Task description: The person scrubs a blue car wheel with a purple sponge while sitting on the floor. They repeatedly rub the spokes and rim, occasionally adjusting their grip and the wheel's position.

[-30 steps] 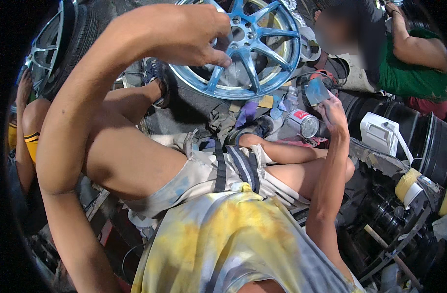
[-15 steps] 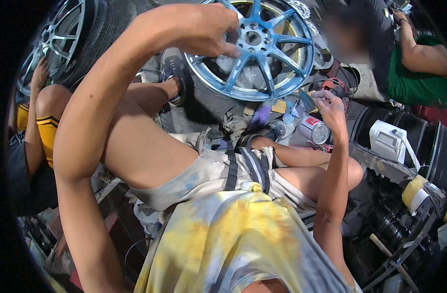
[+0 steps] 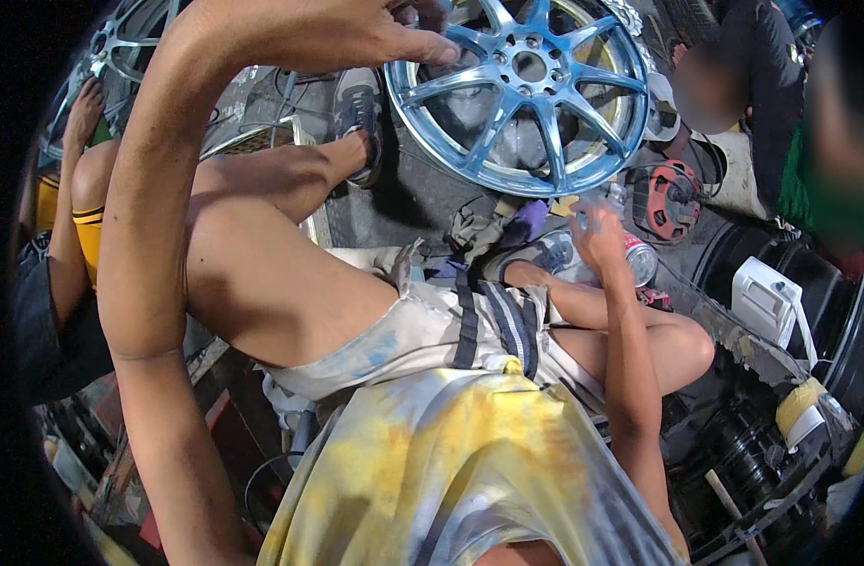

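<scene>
Blue wheel (image 3: 547, 121) lies near purple cloth (image 3: 526, 224) and half-hidden can (image 3: 642, 264), grip of both hands (image 3: 599, 241) (image 3: 394, 40) unclear.

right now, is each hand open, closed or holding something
Left hand: fingers bent near the blue wheel, cut off by the top edge; open or closed cannot be told.
Right hand: fingers blurred; cannot tell whether it holds anything.

My T-shirt (image 3: 441, 448): yellow and grey, blotched like tie-dye. My shorts (image 3: 422, 325): off-white, smudged blue, with one black strap (image 3: 466, 325) and one dark band (image 3: 515, 325) striped pale lengthwise. One multi-spoke alloy wheel (image 3: 549, 132): metallic blue, streaked silver. One rag (image 3: 526, 224): purple. One round casing (image 3: 660, 191): red and black. One box (image 3: 765, 294): white. One co-worker's sock (image 3: 87, 236): yellow, black-striped. Another's shirt (image 3: 792, 181): green.
</scene>
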Action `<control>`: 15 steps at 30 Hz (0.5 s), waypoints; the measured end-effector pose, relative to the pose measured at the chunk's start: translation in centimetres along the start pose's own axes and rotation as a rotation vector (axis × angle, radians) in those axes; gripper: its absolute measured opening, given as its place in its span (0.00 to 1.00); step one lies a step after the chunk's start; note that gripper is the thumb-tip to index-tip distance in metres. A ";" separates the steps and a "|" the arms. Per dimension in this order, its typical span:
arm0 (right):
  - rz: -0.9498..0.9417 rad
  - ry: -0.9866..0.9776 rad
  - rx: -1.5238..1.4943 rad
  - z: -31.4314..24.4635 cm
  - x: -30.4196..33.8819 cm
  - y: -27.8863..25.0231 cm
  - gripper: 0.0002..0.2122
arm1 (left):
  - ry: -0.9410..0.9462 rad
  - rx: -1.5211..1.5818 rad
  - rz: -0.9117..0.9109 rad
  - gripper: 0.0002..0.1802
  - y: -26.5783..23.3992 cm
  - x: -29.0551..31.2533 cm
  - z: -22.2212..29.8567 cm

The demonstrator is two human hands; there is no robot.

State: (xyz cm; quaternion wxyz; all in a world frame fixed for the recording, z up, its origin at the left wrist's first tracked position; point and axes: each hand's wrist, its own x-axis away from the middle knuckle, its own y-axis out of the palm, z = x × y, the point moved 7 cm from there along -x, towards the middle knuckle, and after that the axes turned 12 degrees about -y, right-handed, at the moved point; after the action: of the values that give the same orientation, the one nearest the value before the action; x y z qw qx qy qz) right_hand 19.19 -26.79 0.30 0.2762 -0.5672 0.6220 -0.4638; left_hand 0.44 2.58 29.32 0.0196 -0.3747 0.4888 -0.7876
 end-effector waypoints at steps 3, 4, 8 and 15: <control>-0.288 0.007 -0.119 -1.3 0.3 4.1 0.12 | -0.141 -0.044 -0.062 0.25 0.6 -0.5 0.3; -0.364 0.003 -0.110 -2.1 0.4 5.7 0.11 | -0.040 -0.078 -0.001 0.25 0.8 0.2 1.2; -0.345 -0.055 -0.043 -6.3 0.4 10.4 0.08 | -0.037 -0.052 0.024 0.24 2.2 0.9 1.7; -0.822 -0.525 0.012 -14.6 0.3 22.1 0.17 | 0.227 -0.087 0.268 0.19 6.3 0.2 1.3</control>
State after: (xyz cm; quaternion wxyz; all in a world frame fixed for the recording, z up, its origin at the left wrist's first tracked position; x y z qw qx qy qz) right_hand -3.49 -24.90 -13.27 0.2210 -0.8620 0.2533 -0.3794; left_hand -1.08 -1.75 24.83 0.0527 -0.2154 0.5668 -0.7934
